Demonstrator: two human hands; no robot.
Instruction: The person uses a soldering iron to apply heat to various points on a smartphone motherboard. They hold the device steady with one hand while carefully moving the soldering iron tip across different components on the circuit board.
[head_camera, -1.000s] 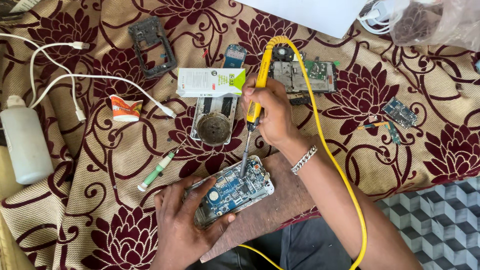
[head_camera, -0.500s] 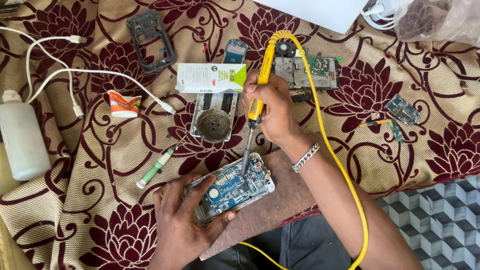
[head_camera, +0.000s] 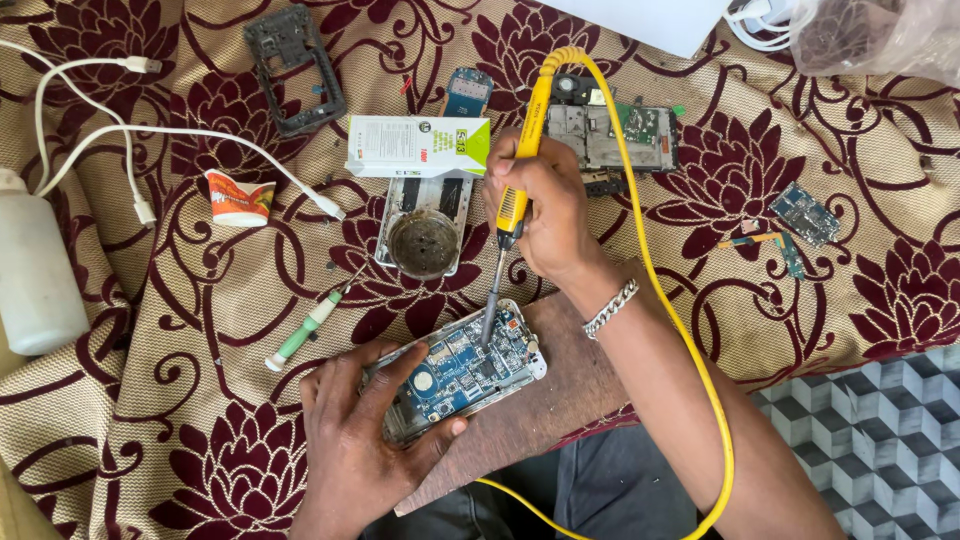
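Right hand (head_camera: 545, 215) grips one soldering iron (head_camera: 515, 185); left hand (head_camera: 355, 440) clasps one opened phone (head_camera: 460, 370).

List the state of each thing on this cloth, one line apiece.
Opened phone with blue circuit board: back off, steadied by left hand.
Yellow-handled soldering iron: gripped by right hand, tip on the board.
Green-and-white screwdriver: lying loose.
White plastic bottle: lying on its side.
Round tin: open.

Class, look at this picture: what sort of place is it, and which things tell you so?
Probably a small phone-repair bench: the right hand holds a yellow soldering iron to an opened phone's circuit board, with a spare board nearby.
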